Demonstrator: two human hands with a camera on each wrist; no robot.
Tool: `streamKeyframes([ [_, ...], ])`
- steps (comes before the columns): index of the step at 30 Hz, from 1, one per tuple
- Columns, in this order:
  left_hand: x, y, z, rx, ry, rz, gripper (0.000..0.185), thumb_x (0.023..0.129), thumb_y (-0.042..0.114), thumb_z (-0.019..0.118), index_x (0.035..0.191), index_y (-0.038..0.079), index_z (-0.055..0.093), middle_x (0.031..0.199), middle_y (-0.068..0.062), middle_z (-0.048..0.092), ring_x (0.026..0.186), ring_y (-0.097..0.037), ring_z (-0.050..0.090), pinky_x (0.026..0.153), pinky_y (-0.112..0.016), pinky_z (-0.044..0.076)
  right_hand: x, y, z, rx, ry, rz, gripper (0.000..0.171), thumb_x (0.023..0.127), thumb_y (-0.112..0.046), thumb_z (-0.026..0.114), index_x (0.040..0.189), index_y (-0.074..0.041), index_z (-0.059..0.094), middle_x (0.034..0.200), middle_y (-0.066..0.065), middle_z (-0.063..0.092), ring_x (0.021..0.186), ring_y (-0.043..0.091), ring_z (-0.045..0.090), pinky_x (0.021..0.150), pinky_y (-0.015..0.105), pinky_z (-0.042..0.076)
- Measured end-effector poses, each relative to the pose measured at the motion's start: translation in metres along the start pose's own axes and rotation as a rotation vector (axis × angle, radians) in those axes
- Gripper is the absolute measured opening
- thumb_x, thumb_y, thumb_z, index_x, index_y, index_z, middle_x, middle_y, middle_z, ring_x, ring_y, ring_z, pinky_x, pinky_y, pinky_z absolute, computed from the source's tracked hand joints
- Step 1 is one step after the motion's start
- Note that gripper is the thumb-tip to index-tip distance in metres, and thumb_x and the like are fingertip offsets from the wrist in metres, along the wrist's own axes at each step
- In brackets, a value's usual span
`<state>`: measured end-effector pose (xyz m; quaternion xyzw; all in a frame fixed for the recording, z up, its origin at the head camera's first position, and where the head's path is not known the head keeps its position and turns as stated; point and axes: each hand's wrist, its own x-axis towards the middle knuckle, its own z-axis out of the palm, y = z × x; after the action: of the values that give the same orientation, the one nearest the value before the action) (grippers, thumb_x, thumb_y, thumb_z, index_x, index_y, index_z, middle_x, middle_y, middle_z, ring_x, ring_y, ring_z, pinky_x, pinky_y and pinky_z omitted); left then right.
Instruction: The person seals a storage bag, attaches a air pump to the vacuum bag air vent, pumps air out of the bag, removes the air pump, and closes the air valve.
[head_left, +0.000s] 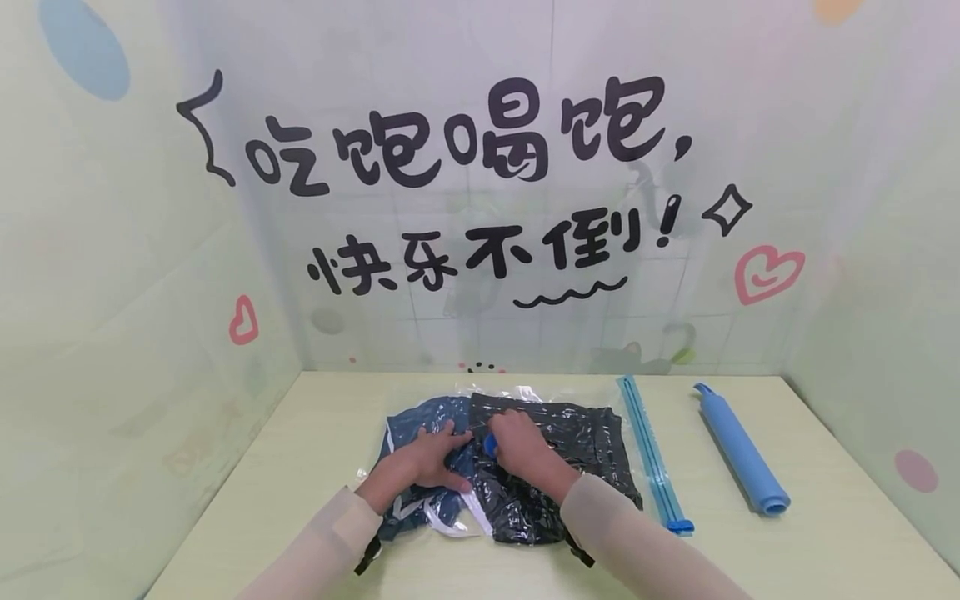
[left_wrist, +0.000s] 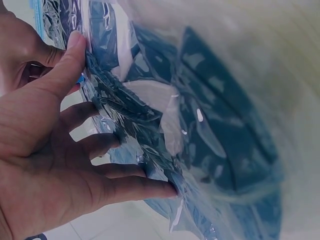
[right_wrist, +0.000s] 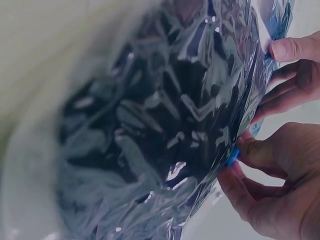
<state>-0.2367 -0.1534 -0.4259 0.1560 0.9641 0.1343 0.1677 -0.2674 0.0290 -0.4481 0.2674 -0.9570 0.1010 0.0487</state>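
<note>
A clear vacuum storage bag [head_left: 555,492] lies flat on the table, its plastic wrinkled tightly over folded clothes. Inside it, a dark blue garment with white trim [head_left: 408,508] is on the left and a black garment [head_left: 525,508] on the right. My left hand [head_left: 427,457] rests on the bag over the blue garment, fingers spread, as the left wrist view also shows. My right hand [head_left: 523,446] pinches a round blue valve cap [head_left: 491,445] near the bag's middle. In the right wrist view, thumb and fingers close around the blue cap [right_wrist: 232,156].
A blue zip seal with a slider [head_left: 656,467] runs along the bag's right edge. Farther right lies a rolled-up blue hand pump [head_left: 742,450]. Printed walls [head_left: 480,333] enclose the pale wooden table [head_left: 255,517] at the back and both sides.
</note>
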Motion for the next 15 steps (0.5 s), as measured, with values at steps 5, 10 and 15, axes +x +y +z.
streamKeyframes([
  [5, -0.003, 0.001, 0.000, -0.005, 0.001, 0.004, 0.084, 0.085, 0.040, 0.082, 0.154, 0.010, 0.045, 0.160, -0.028, 0.025, 0.139, -0.063, 0.020, 0.109, -0.071, 0.021, -0.003, -0.004, 0.001, 0.004, 0.003, 0.044, 0.016, 0.085, -0.006, 0.081, 0.096, -0.002, 0.071, 0.084, 0.012, 0.062, 0.082, 0.031, 0.062, 0.074, 0.043, 0.057],
  [10, -0.003, 0.001, -0.002, 0.014, -0.016, 0.038, 0.085, 0.088, 0.042, 0.080, 0.155, 0.007, 0.042, 0.160, -0.030, 0.023, 0.141, -0.060, 0.018, 0.111, -0.070, 0.017, -0.004, 0.002, -0.001, -0.010, -0.024, -0.020, 0.017, 0.086, -0.011, 0.082, 0.098, -0.002, 0.072, 0.085, 0.009, 0.062, 0.082, 0.026, 0.060, 0.075, 0.038, 0.055],
  [15, -0.001, -0.006, -0.005, -0.078, 0.023, 0.153, 0.076, 0.100, 0.040, 0.065, 0.155, -0.002, 0.036, 0.158, -0.030, 0.029, 0.145, -0.050, 0.023, 0.115, -0.064, 0.015, -0.011, 0.027, -0.018, 0.211, -0.069, -0.182, 0.034, 0.096, -0.017, 0.073, 0.121, 0.005, 0.067, 0.105, 0.015, 0.068, 0.098, 0.030, 0.063, 0.087, 0.042, 0.053],
])
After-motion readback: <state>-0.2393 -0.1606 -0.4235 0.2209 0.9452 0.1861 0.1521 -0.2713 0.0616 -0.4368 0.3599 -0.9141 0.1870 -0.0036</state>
